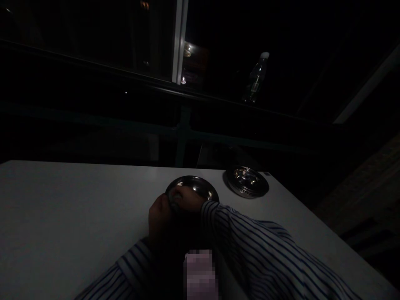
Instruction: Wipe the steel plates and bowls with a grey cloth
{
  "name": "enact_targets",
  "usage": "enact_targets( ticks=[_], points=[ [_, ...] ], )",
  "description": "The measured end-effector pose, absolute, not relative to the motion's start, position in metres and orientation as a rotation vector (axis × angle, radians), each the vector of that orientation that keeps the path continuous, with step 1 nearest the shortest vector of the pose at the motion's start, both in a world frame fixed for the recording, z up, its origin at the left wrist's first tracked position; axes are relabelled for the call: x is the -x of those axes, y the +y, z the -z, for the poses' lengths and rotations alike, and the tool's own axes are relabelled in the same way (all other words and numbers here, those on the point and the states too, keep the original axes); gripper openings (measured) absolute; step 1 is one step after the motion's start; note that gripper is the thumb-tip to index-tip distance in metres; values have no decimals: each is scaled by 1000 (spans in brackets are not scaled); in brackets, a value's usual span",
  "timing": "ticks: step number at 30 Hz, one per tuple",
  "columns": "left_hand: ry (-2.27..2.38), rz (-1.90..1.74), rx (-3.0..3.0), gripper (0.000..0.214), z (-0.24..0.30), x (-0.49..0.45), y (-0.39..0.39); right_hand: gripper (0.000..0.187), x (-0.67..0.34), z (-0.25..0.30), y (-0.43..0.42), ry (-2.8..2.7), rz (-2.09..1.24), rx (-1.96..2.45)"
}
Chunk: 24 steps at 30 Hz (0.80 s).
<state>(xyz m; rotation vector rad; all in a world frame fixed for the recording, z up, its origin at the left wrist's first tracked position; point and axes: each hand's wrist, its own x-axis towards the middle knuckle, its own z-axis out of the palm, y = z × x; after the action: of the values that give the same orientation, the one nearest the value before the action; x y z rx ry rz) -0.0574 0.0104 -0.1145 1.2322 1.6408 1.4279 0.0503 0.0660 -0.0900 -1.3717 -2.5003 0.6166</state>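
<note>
Desk: white top (78, 208) in dim light; far edge and right edge in view.
Bowl: steel (204, 189), on the desk, near the middle of the far edge.
Left hand: (160, 216) closed on the bowl's left rim.
Right hand: (189, 198) reaching into the bowl, fingers bent over a grey wad (173, 201) at the left inner wall; too dark to say what the wad is.
Stack: steel dishes (246, 183) by the desk's far right corner, apart from the bowl.
Sticker: small and dark (266, 173), at that corner.
Bottle: clear, white-capped (258, 79), beyond the far edge, by the window; upright but leaning in view.
Post: pale window post (180, 41), further back.
In the way: both hands cover the bowl's near left part; the right striped sleeve (265, 237) crosses the desk's near right area.
Count: two hands, one bowl, one wad, one stack (several rims, too dark to number), one bottle.
</note>
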Motion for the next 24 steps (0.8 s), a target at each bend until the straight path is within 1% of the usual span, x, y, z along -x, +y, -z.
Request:
enact_targets(
  ticks=[2, 4, 10, 15, 19, 24],
  points=[
    [1683, -1437, -1229, 25, 114, 59, 10, 14, -49, 89, 60, -2611, -714, 1248],
    [1702, -1435, -1234, 25, 114, 60, 10, 12, -49, 89, 56, -2658, -726, 1204],
    [1687, -1422, -1251, 27, 113, 60, 9, 24, -45, 87, 69, -2515, -346, 1481],
    [1671, -1431, -1230, 30, 116, 60, 11, 28, -56, 80, 82, -2600, -203, 1628],
    [1642, -1432, -1221, 32, 119, 60, 10, 25, -73, 72, 83, -2717, -248, 1679],
    [1637, -1452, -1194, 33, 123, 62, 13, 19, -93, 66, 67, -2922, -440, 1485]
  ],
)
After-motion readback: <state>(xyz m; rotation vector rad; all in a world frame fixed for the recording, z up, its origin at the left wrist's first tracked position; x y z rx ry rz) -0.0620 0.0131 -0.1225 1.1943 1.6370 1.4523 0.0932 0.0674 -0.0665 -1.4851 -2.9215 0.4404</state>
